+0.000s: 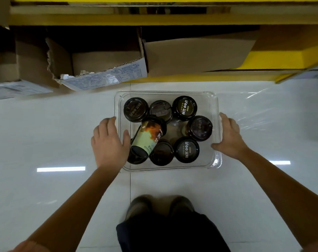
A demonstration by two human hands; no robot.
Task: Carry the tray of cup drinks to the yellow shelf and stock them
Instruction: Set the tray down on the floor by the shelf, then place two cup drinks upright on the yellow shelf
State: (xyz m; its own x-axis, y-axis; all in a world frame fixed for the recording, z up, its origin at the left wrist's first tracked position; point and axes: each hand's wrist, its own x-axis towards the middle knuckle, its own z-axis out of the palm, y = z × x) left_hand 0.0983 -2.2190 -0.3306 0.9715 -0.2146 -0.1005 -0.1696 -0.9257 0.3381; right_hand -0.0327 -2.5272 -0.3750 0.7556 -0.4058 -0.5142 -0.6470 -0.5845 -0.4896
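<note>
A clear plastic tray (165, 93) sits low over the white floor in front of the yellow shelf (154, 20). Several cup drinks with dark lids stand upright in it, one of them at the far right (184, 108). One cup with a green and orange label (147, 137) lies tipped over at the tray's left side. My left hand (109, 142) clasps the left wall, thumb inside next to the tipped cup. My right hand (229, 137) clasps the right rim, thumb inside the near corner. I cannot tell whether the tray rests on the floor.
An open torn cardboard box (100, 64) and a second box with a raised flap (196, 53) fill the lowest shelf level just beyond the tray. Another box (18, 70) stands at the left. My shoes (161, 206) are right behind the tray on the glossy tiles.
</note>
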